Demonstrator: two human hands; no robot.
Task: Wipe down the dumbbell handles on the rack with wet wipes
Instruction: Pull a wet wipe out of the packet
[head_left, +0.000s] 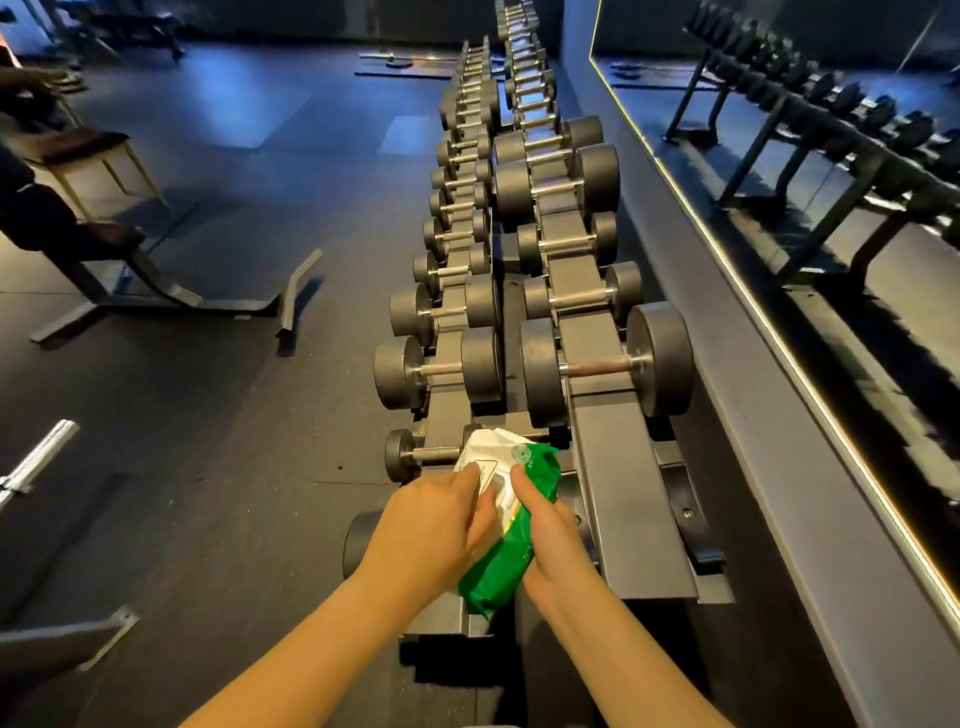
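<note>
I have both hands on the wet wipes pack (540, 467), a green pouch with a white top face. My left hand (434, 525) grips it from the left, its fingertips curled onto the white face. My right hand (553, 540) wraps the green side, with the thumb lying across the top. So both grips are closed on the pack, held tilted over the near end of the dumbbell rack (618, 493).

Just left of the grip, and a little beyond it, a small dumbbell (410, 457) sits on the lower tier. Its handle points toward the pack and its inner head is hidden behind the pouch. Beyond the grip and to its right, on the upper tier, rests a large dumbbell (605, 369) with a brownish handle. From there two rows of black dumbbells run away along the rack, their handles all bare.

Well right of the grip a wall mirror (831, 171) reflects the rack. Far to the left stand a bench frame (156, 291) and a barbell end (39, 462) on the dark floor (234, 415).
</note>
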